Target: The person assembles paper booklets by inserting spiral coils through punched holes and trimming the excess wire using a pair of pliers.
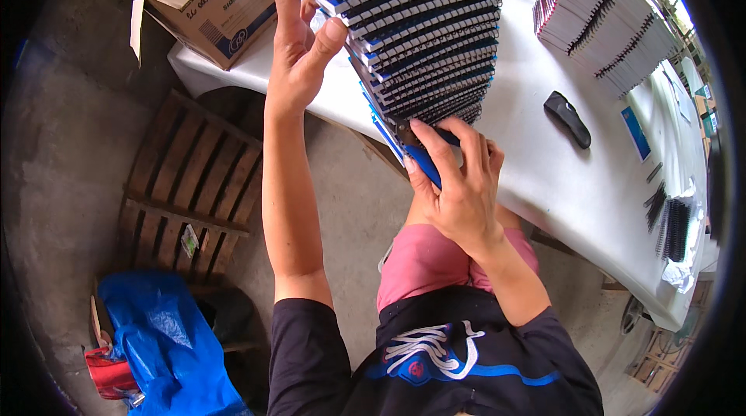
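Observation:
A tall stack of spiral notebooks (423, 35) with black wire bindings and blue covers stands at the table's near edge, spines toward me. My left hand (299, 66) is at the stack's upper left corner, thumb against the notebook ends and fingers curled on the side and top. Low on the stack, my right hand (466, 191) is closed around a blue-handled tool that looks like pliers (423, 166). Its dark metal head meets the lower bindings at the left corner. My fingers partly hide the tool.
On the white-covered table (536, 175) lie a black elongated object (568, 118), a blue card (636, 134) and black binding coils (674, 229). More bound stacks (606, 20) stand far right. A cardboard box (206, 4) sits far left, above a wooden pallet (186, 183) and blue plastic sheet (167, 338).

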Demonstrator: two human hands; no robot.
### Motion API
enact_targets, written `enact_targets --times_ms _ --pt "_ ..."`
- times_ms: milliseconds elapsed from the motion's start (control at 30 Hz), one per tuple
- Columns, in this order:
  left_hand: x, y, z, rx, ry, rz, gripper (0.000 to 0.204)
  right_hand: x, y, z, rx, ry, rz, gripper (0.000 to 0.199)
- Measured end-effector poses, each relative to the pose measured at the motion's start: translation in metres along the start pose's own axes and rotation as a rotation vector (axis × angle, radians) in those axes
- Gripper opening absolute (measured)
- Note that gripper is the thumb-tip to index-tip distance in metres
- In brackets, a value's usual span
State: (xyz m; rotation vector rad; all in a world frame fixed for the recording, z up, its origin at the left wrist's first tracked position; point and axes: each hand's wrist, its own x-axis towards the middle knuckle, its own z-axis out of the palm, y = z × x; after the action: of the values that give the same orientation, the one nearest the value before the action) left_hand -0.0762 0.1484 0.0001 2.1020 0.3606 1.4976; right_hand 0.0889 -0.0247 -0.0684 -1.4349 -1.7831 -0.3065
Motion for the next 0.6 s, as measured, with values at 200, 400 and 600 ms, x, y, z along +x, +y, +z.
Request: enact_targets --times_ms 200,400,600 --pt "0.003 0.004 0.004 -0.04 -0.026 0.064 0.065 -0.004 0.0 0.005 0.42 -0.058 0.118 0.031" --pt "0.006 -0.004 0.007 -0.063 -0.001 0.178 0.076 -0.008 -0.005 -0.002 0.931 -0.282 0.532 0.029" --pt "0.006 -0.006 0.004 -0.107 0.031 0.108 0.076 -0.013 0.0 0.004 0.17 -0.017 0.089 0.038"
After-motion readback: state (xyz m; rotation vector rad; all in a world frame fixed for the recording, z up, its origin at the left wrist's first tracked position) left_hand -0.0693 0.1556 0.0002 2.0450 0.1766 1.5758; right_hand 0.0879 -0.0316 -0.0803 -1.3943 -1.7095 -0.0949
